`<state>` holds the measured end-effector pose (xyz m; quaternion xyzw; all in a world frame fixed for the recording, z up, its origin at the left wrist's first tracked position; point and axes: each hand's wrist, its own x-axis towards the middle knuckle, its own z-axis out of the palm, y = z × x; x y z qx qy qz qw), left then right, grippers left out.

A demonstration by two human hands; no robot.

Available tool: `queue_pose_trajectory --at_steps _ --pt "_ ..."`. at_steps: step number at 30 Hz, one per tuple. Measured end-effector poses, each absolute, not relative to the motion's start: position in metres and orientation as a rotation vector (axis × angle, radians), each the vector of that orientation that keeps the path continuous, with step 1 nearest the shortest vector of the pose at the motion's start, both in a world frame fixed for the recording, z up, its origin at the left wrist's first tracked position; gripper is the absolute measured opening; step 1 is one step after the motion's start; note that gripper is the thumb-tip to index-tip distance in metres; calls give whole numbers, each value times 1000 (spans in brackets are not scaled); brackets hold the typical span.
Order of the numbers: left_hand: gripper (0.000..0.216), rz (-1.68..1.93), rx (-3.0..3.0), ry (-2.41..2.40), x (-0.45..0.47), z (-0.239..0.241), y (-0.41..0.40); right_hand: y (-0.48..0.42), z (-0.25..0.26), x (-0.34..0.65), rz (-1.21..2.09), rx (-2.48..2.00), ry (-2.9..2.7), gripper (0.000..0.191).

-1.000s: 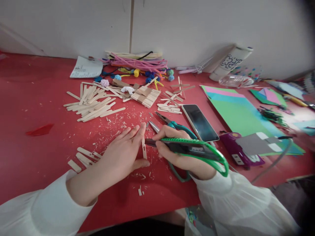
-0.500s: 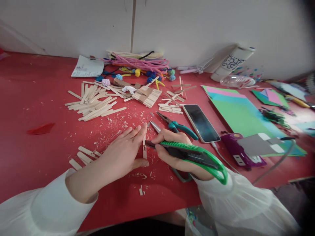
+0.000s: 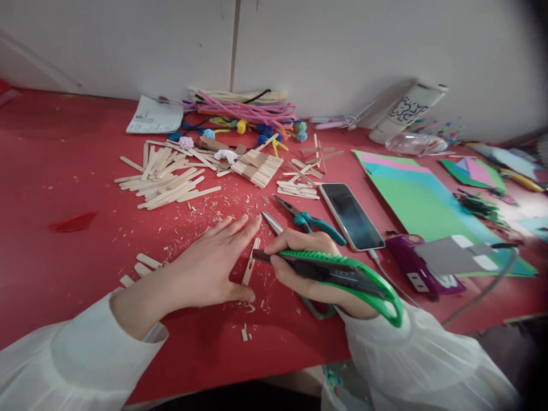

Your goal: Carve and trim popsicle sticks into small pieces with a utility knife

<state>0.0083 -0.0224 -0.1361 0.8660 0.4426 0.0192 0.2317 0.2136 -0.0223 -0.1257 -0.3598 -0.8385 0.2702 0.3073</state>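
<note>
My left hand (image 3: 205, 268) lies on the red table with its fingers apart. Between its thumb and index finger is a short wooden craft stick (image 3: 249, 268), which has a slot or notch cut in it. My right hand (image 3: 306, 285) is wrapped round a green box cutter (image 3: 342, 273), whose dark blade reaches the stick's upper part from the right. Wood shavings (image 3: 201, 220) are scattered around my left hand. Scissors (image 3: 271, 222) lie partly hidden under my right hand, and pliers (image 3: 322, 227) with teal handles rest just beyond it.
Farther back lie a heap of craft sticks (image 3: 171, 182), a bundled stack of sticks (image 3: 259, 168) and pink pipe cleaners (image 3: 244, 108). To the right are a phone (image 3: 351, 216) on a cable, coloured paper sheets (image 3: 411, 200) and a purple device (image 3: 406, 257). Cut sticks (image 3: 148, 261) sit by my left wrist.
My left hand has shifted slightly left and down, its fingers off the stick's top. The stick has turned to a slant, and the box cutter's blade has stayed close to it.
</note>
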Motion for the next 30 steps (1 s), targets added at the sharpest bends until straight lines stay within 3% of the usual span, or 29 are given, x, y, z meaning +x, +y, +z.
queue_pose_trajectory --at_steps 5,11,18,30 --pt "86 34 2425 1211 7 -132 -19 -25 -119 210 709 -979 -2220 9" --pt "34 188 2513 1154 -2 -132 -17 -24 -114 208 649 -944 -2232 9" --pt "8 336 2430 1112 2 -131 -16 -24 -114 208 604 -964 -2219 11" --pt "8 308 2463 1207 10 -133 -20 -26 -117 206 554 -997 -2231 8"
